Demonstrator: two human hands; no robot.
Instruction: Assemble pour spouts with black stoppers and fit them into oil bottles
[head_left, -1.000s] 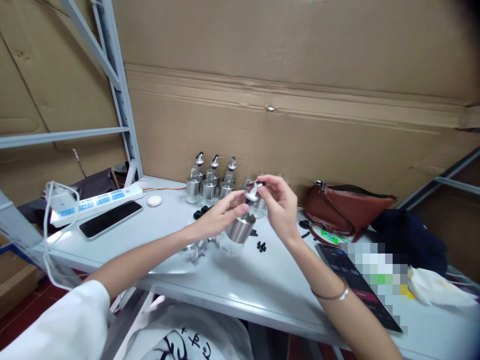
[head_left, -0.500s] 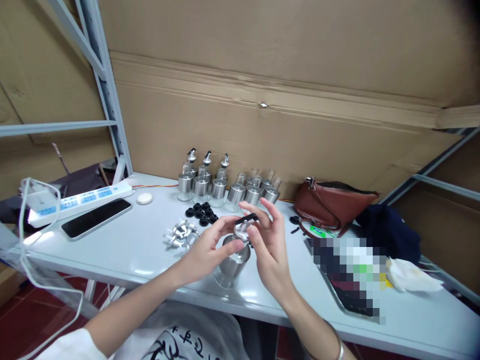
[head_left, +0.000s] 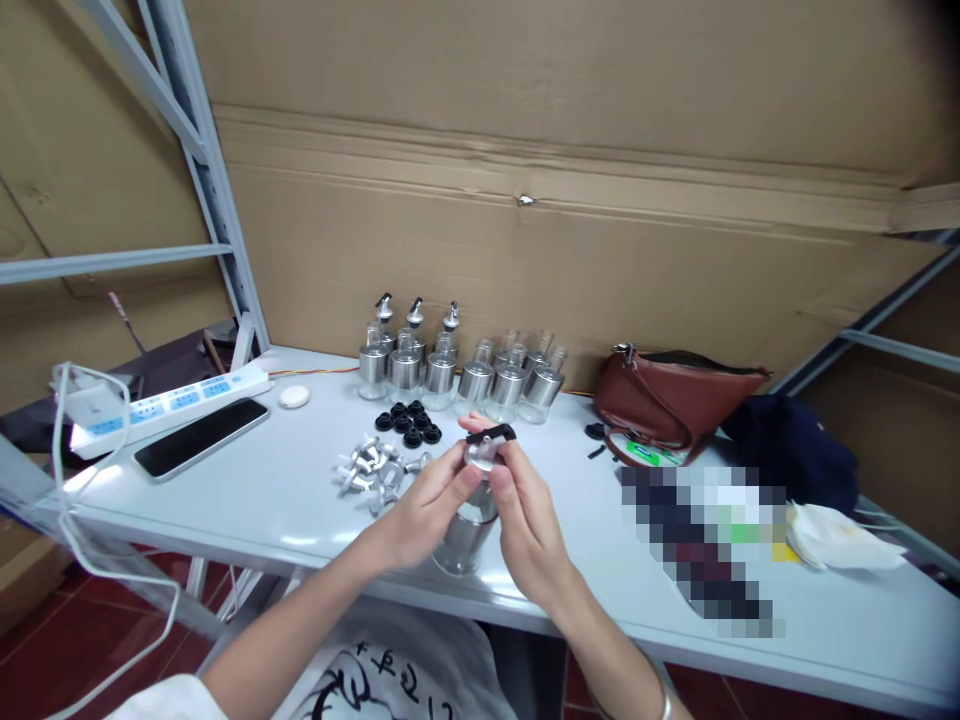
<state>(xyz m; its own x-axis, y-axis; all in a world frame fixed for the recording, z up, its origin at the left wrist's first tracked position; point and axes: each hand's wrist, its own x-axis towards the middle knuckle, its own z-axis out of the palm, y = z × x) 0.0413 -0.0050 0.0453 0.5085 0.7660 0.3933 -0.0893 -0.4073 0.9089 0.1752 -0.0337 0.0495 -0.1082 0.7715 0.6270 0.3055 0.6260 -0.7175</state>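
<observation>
Near the front edge of the table stands a glass bottle (head_left: 465, 540) with a metal sleeve, upright. On its neck sits a silver pour spout (head_left: 484, 455) with a black flip lever on top. My left hand (head_left: 427, 505) grips the spout from the left, thumb against its near side. From the right, my right hand (head_left: 529, 510) closes round the same spout, its thumb close to the left one. The bottle neck is mostly hidden behind my fingers. Loose silver spout tops (head_left: 375, 470) and black stoppers (head_left: 409, 423) lie in two groups beyond my left hand.
Several sleeved bottles (head_left: 476, 380) stand at the back, some with spouts. A phone (head_left: 202, 438), a power strip (head_left: 172, 405) and a white round case (head_left: 294, 397) lie left. A brown bag (head_left: 660, 400), dark cloth (head_left: 802, 455) and white tissue (head_left: 844, 535) are right.
My right hand's raised, spread fingers have come down and closed round the spout. My left hand stays on it. The view has shifted slightly.
</observation>
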